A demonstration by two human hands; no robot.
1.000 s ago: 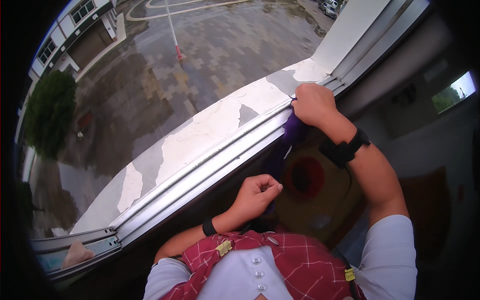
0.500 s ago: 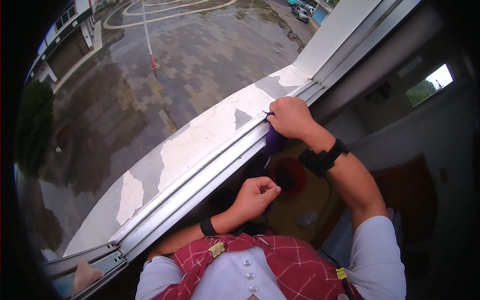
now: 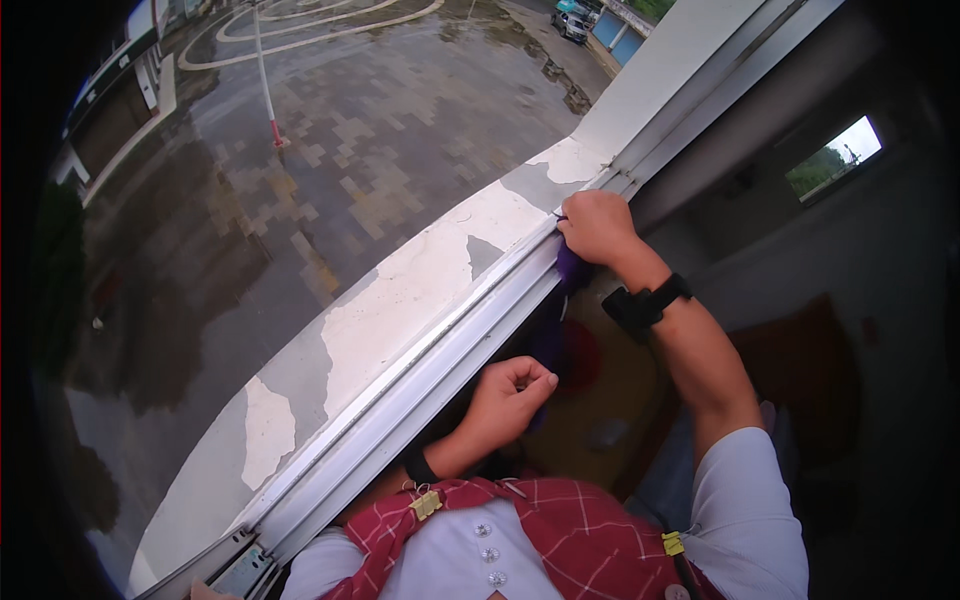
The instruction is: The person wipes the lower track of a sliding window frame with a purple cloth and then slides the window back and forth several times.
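My right hand [image 3: 598, 228] is closed around a purple cloth [image 3: 571, 268], pressed to the metal window track [image 3: 430, 370] near its far right end. Part of the cloth hangs down on the inner side of the track. A black band with a dark box-like device [image 3: 645, 306] sits on my right wrist. Nearer to me, my left hand [image 3: 508, 400] is held curled with thumb and forefinger together, just inside the track. Purple material shows below it, but whether the fingers hold it is hidden. My left wrist wears a black band [image 3: 419, 466].
Beyond the track lies an outer ledge [image 3: 390, 290] with peeling white paint, and far below it wet paving [image 3: 350, 150] with a red-and-white pole [image 3: 270, 90]. A white window frame [image 3: 680, 70] rises at the far right. Inside, a dim reddish round thing [image 3: 578, 355] sits low down.
My right hand has slid with the purple cloth along the track, away to the far right. My left hand stays nearly in place, still curled. The view has shifted slightly.
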